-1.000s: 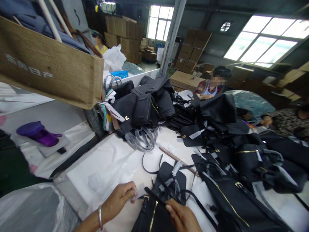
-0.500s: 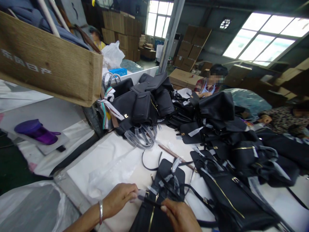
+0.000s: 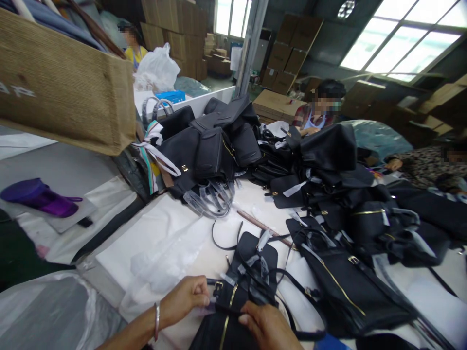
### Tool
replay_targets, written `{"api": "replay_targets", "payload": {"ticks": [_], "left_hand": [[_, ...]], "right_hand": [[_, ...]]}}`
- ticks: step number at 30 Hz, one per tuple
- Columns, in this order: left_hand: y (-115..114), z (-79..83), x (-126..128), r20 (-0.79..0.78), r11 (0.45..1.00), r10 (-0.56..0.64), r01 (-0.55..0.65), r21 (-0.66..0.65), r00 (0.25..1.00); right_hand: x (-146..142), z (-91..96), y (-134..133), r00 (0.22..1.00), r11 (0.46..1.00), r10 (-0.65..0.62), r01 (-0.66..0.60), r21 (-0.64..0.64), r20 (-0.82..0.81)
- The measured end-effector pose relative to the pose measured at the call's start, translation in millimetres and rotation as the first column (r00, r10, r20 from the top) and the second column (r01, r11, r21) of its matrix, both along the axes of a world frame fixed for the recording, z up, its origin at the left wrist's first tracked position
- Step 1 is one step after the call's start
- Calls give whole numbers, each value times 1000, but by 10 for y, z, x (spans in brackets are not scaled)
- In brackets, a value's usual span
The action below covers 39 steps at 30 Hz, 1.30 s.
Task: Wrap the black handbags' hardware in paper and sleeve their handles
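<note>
A black leather-look bag [image 3: 205, 326] with a gold zipper lies on the table right in front of me. My left hand [image 3: 188, 297], a silver bangle at its wrist, is closed in a pinch on a small clear plastic film [image 3: 207, 308]. Across the bag, my right hand [image 3: 268, 324] pinches a thin black strap [image 3: 226, 309] between thumb and fingers. The film lies at the strap's left end; whether it still wraps the strap is hard to tell. Just above sits a metal buckle [image 3: 218, 288]. The bag's flap [image 3: 251, 243] and loose straps spread away from me.
More black bags [image 3: 346, 287] lie to the right, and others [image 3: 215, 150] are heaped at the back. Clear plastic sheeting [image 3: 156, 262] covers the table at left. A jute bag [image 3: 69, 82] hangs upper left, above a purple bottle [image 3: 40, 197]. Co-workers sit beyond the heap.
My left hand has shifted slightly down and left of the bag's buckle, which now shows more clearly. The right hand keeps its pinch on the strap. The view has turned a little to the right.
</note>
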<state>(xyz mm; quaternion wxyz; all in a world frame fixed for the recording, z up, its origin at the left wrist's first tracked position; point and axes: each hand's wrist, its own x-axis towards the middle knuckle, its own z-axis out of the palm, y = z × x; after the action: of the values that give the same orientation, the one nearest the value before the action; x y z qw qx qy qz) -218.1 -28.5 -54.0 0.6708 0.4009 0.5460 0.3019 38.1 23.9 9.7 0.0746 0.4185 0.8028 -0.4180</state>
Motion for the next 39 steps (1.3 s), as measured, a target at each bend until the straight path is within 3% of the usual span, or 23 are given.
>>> {"api": "replay_targets", "payload": {"ticks": [5, 14, 18, 22, 28, 35, 39], "left_hand": [[107, -20, 50, 88, 999, 5, -2, -34, 996], [191, 87, 203, 114, 999, 40, -35, -40, 993], [215, 217, 265, -45, 999, 26, -24, 44, 999], [226, 310, 401, -209, 989, -58, 85, 120, 976], [247, 369, 521, -566, 910, -129, 324, 258, 814], [283, 405, 534, -694, 845, -195, 478, 240, 693], [308, 403, 668, -670, 843, -219, 483, 236, 709]], "right_hand": [[71, 60, 23, 999, 999, -33, 33, -20, -9], [104, -57, -27, 999, 999, -41, 41, -6, -9], [113, -41, -22, 998, 998, -56, 56, -28, 4], [-28, -64, -66, 996, 996, -85, 84, -36, -26], [-256, -356, -252, 980, 985, -153, 141, -103, -127], [-65, -707, -438, 954, 986, -169, 162, -49, -248], [-106, -774, -518, 952, 961, -248, 266, 79, -179]]}}
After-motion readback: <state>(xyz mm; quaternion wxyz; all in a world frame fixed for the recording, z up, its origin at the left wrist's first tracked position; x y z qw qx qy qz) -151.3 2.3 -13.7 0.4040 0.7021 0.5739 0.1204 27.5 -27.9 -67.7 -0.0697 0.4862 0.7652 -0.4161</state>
